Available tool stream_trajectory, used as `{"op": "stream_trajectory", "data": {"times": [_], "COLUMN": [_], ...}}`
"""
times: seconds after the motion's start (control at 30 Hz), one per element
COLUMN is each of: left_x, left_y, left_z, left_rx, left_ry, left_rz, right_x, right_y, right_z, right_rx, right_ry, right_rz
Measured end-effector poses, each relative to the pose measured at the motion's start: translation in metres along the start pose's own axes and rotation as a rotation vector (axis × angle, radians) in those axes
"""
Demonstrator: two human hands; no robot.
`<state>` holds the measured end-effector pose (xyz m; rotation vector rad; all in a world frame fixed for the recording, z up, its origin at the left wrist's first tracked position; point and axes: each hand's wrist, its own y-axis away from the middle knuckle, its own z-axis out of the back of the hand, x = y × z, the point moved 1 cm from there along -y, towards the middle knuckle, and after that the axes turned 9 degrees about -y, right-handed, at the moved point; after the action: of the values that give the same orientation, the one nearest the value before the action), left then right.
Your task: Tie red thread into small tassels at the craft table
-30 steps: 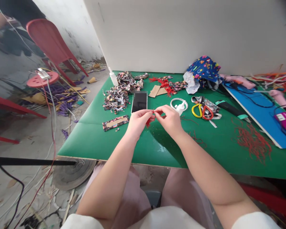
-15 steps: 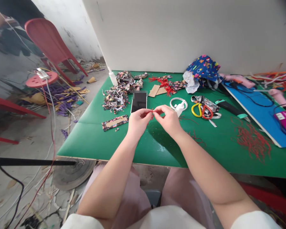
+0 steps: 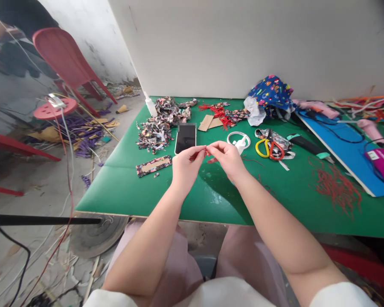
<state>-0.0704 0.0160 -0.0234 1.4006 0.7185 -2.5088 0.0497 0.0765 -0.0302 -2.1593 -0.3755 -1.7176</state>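
Observation:
Both hands meet above the middle of the green table point(image 3: 121, 192), fingertips close together. My left hand point(image 3: 187, 164) pinches a thin red cord point(image 3: 207, 151), of which only a bit shows between the fingers. On the same cord, my right hand point(image 3: 227, 157) is closed at thumb and forefinger. Just beyond my left hand lies a phone point(image 3: 186, 140) with a dark screen. A white glue bottle point(image 3: 240, 146) stands partly hidden behind my right hand. To the left rests a flat strip covered in floral fabric point(image 3: 154, 166), its tan middle uncovered.
Scissors with yellow and red handles point(image 3: 270, 150) lie to the right, near a black-and-teal tool point(image 3: 309, 146) and a heap of red cords point(image 3: 336, 185). Floral fabric pieces point(image 3: 155, 132) are piled at the back left. A blue board point(image 3: 345, 153) occupies the right side.
The fingers of my right hand have shifted slightly around the red cord, with the lower fingers spreading a little. The view has moved slightly; the table's things stay put.

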Motion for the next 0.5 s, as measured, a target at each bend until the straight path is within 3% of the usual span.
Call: {"op": "stream_trajectory", "data": {"times": [0.27,0.4,0.5], "left_x": [0.0005,0.0016,0.0025], "left_y": [0.0000,-0.0009,-0.0006], "left_z": [0.0019,0.0031,0.0009], "left_rx": [-0.038,0.021,0.061], "left_ry": [-0.250,-0.209,-0.144], "left_rz": [-0.184,-0.201,-0.200], "right_x": [-0.0001,0.0006,0.0020], "right_y": [-0.0012,-0.0021,-0.0024], "right_z": [0.0013,0.0029,0.0027], "right_rx": [0.015,0.052,0.005], "right_ry": [-0.015,-0.062,-0.096], "right_rz": [-0.050,-0.055,-0.060]}}
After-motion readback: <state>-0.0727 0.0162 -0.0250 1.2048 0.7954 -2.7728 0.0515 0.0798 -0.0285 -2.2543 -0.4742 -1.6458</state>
